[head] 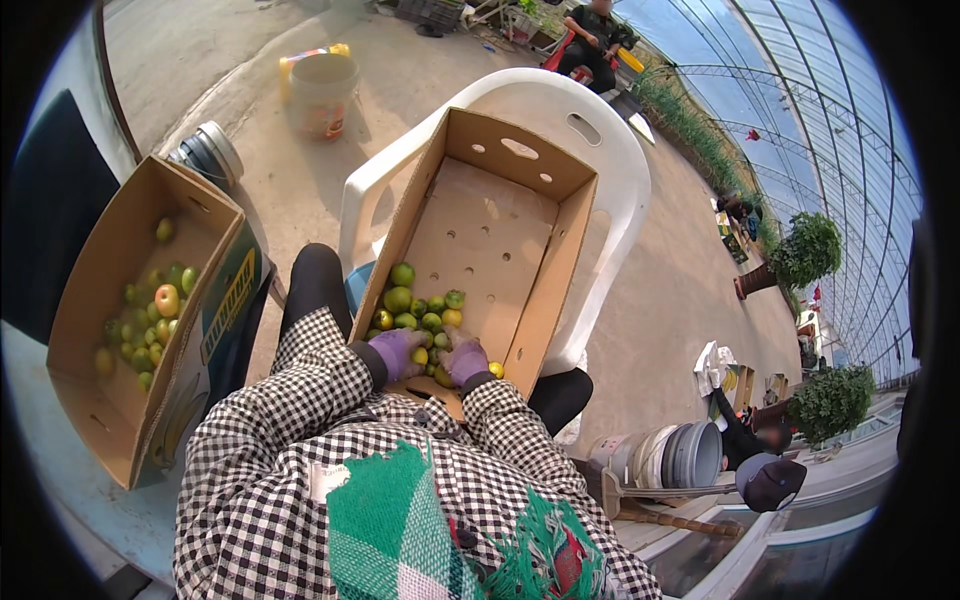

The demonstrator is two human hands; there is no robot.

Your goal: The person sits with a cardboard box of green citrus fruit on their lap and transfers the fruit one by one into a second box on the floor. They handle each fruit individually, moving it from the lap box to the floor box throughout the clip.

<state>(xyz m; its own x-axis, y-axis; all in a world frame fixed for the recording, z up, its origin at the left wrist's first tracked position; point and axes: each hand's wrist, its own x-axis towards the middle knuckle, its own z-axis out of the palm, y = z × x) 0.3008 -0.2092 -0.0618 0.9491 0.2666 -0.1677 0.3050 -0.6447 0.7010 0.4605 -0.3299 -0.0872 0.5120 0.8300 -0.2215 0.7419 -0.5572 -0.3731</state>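
Note:
A cardboard box (495, 217) rests on a white plastic armchair (630, 180) right before me. Green and yellow round fruits (397, 300), which look like unripe tomatoes, lie in its near left part. My left hand (396, 352), in a purple glove, reaches among them by the near left side. My right hand (463, 358), gloved alike, is just to the right, its fingers down at the fruits. One yellow fruit (496, 370) lies right of it. The fingertips are partly hidden, so whether either hand grips a fruit is unclear.
On my left a second cardboard box (97, 300) holds green, yellow and reddish fruits (166, 300). A pale plastic bucket (324, 97) stands beyond the chair. Stacked buckets (675, 454) and a broom (611, 491) are at lower right. Other people (596, 37) are farther off.

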